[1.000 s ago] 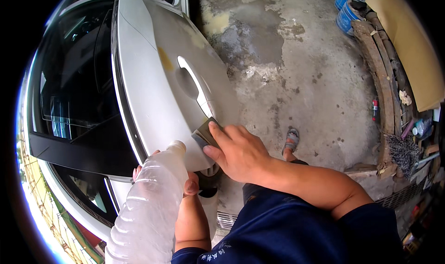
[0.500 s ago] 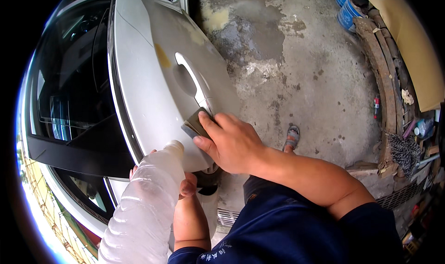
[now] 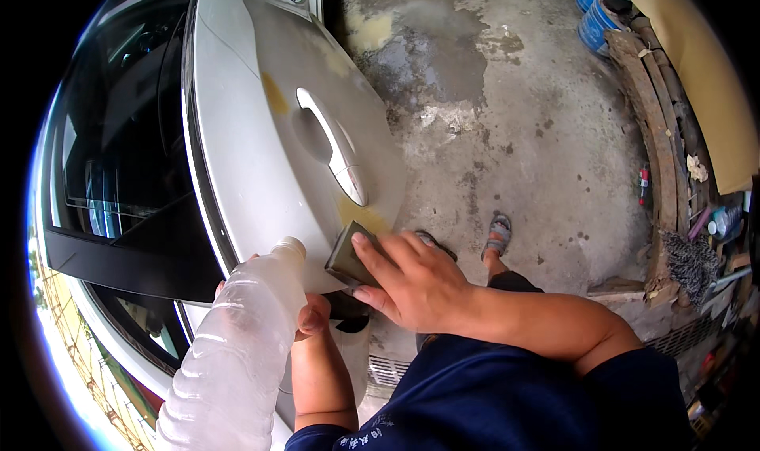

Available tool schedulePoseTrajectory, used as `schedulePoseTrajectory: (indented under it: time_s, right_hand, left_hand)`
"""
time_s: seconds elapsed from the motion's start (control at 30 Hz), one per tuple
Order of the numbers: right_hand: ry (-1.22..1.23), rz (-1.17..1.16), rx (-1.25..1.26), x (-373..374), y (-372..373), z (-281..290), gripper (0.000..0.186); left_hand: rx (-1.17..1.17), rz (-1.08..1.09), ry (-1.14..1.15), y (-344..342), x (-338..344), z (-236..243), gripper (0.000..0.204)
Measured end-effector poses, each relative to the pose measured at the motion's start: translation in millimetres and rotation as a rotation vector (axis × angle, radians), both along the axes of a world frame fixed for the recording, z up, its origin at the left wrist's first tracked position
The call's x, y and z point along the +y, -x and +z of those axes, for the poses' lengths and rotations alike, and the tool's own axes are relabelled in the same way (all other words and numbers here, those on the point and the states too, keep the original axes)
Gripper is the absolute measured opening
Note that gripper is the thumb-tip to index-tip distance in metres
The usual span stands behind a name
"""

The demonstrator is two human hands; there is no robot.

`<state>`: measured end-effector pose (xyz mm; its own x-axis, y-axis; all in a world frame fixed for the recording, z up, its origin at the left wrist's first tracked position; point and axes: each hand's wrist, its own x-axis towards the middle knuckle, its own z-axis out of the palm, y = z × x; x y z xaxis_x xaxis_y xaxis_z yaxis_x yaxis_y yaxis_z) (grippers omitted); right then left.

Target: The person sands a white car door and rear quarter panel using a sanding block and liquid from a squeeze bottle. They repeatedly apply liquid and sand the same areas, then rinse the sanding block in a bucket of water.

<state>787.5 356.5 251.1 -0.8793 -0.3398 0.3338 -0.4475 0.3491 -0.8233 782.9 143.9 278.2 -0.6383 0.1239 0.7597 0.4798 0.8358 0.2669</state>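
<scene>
My right hand (image 3: 423, 285) grips a dark grey-green sanding block (image 3: 350, 257), fingers over its top and thumb at its near edge. The block is against the lower part of a white car door (image 3: 261, 166), beside a yellowish filler patch (image 3: 362, 212) just below the white door handle (image 3: 323, 130). My left hand (image 3: 313, 316) is wrapped round a large, ribbed, cloudy plastic bottle (image 3: 233, 364), its neck tilted up toward the door. The bottle hides most of that hand. Another yellowish patch (image 3: 275, 95) shows left of the handle.
Stained concrete floor (image 3: 522, 134) lies right of the car, with my sandalled foot (image 3: 499, 231) on it. Blue cans (image 3: 594, 25), rusty metal bars (image 3: 655, 158) and a dark mop head (image 3: 690, 262) line the right side. A pale bucket (image 3: 348, 348) stands below the door.
My right hand and the sanding block have moved down toward me, away from the handle's lower end, uncovering the filler patch. The bottle has shifted slightly left.
</scene>
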Motion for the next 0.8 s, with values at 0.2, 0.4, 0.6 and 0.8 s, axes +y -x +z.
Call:
schedulePoseTrajectory:
  time_s: [0.2, 0.4, 0.6, 0.8]
  right_hand:
    - [-0.035, -0.004, -0.1, -8.6, 43.6, -2.0, 0.058]
    - [0.044, 0.023, 0.033, 9.1, -10.9, -1.1, 0.065]
    - [0.029, 0.017, 0.004, -5.7, 26.5, -11.5, 0.062]
    - [0.04, 0.03, 0.024, 5.1, 13.1, -6.7, 0.064]
  left_hand:
    - [-0.029, 0.008, 0.023, -1.1, -3.4, -3.8, 0.068]
    - [-0.06, 0.019, 0.11, -13.9, -35.2, -19.7, 0.077]
    - [0.081, -0.058, -0.108, 6.0, -0.4, -10.7, 0.063]
    - [0.047, -0.108, -0.041, 10.8, 5.5, 4.8, 0.057]
